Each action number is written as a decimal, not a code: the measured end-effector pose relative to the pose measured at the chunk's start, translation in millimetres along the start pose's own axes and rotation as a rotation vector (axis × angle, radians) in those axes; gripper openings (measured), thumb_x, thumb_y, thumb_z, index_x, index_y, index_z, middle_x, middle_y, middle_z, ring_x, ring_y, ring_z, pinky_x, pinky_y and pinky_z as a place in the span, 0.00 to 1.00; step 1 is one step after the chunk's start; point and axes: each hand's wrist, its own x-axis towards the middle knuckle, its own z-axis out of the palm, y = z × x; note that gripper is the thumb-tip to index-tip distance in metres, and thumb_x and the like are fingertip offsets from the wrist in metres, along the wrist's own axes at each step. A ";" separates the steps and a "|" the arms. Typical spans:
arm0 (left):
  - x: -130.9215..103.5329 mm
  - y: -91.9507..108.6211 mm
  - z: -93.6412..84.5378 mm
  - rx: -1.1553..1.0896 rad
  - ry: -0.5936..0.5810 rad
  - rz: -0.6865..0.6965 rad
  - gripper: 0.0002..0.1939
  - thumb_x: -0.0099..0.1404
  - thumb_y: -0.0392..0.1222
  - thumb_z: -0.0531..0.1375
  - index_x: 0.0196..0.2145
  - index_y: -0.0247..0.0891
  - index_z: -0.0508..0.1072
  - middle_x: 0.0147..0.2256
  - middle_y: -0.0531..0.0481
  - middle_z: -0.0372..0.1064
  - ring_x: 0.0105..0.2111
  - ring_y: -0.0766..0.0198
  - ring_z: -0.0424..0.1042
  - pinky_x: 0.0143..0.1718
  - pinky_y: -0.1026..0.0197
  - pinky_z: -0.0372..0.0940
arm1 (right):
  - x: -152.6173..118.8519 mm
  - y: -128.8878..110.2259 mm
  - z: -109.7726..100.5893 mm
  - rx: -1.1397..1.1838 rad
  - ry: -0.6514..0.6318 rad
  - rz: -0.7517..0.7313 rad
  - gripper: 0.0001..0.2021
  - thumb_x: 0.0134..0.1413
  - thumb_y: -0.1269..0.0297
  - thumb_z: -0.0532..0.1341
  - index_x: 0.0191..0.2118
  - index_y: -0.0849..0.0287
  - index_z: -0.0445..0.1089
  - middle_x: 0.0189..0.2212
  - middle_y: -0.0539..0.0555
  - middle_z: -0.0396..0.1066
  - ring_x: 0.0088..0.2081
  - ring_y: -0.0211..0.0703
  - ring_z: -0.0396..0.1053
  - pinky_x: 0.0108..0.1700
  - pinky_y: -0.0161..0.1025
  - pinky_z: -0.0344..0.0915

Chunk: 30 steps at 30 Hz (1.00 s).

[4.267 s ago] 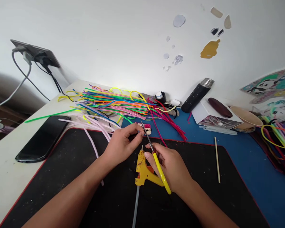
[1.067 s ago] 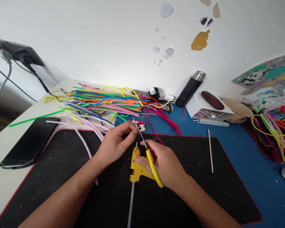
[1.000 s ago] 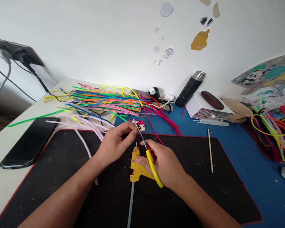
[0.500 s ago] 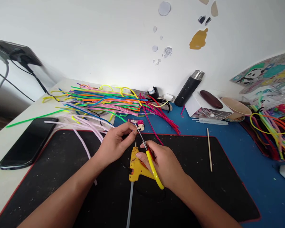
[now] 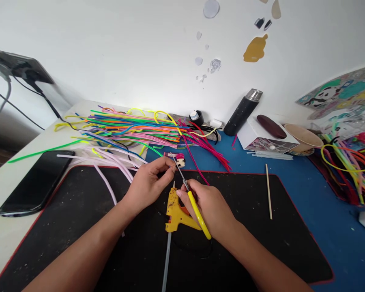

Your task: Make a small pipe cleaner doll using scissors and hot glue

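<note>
My right hand (image 5: 211, 207) grips a pair of scissors (image 5: 197, 213) by its yellow handles, the blades pointing up and away to the left. My left hand (image 5: 150, 180) is closed in a pinch beside the blades. Whatever lies between its fingertips is too small and dark to name. A yellow glue gun (image 5: 174, 209) with a clear glue stick (image 5: 167, 259) in its back lies on the black mat (image 5: 237, 251), below and between both hands. Just beyond the blade tips sits a small white piece with black spots (image 5: 181, 162), next to a pink item (image 5: 179, 155).
Many coloured pipe cleaners (image 5: 134, 129) lie along the back left, with pale ones (image 5: 108, 184) reaching onto the mat. A phone (image 5: 35, 182) rests at left. A thermos (image 5: 243, 112), a white box (image 5: 252, 136) and a thin wooden stick (image 5: 268, 192) are to the right.
The scissors' handles have drawn closer together, and my right thumb has shifted slightly upward. My left hand keeps its pinch in nearly the same place.
</note>
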 end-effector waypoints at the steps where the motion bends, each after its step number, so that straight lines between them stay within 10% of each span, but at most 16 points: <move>1: -0.1 -0.2 0.1 0.004 0.003 0.000 0.09 0.75 0.44 0.60 0.37 0.39 0.75 0.29 0.55 0.73 0.28 0.67 0.69 0.34 0.65 0.64 | 0.5 0.4 1.3 0.001 0.001 0.002 0.16 0.74 0.48 0.59 0.37 0.53 0.69 0.28 0.50 0.79 0.25 0.42 0.74 0.30 0.36 0.61; 30: 4.0 -5.2 4.7 -0.075 0.038 -0.169 0.11 0.73 0.49 0.60 0.36 0.40 0.73 0.30 0.55 0.70 0.30 0.65 0.66 0.35 0.63 0.62 | 12.9 7.8 12.3 0.069 0.026 0.037 0.11 0.70 0.58 0.58 0.33 0.53 0.67 0.19 0.45 0.66 0.20 0.38 0.61 0.27 0.35 0.53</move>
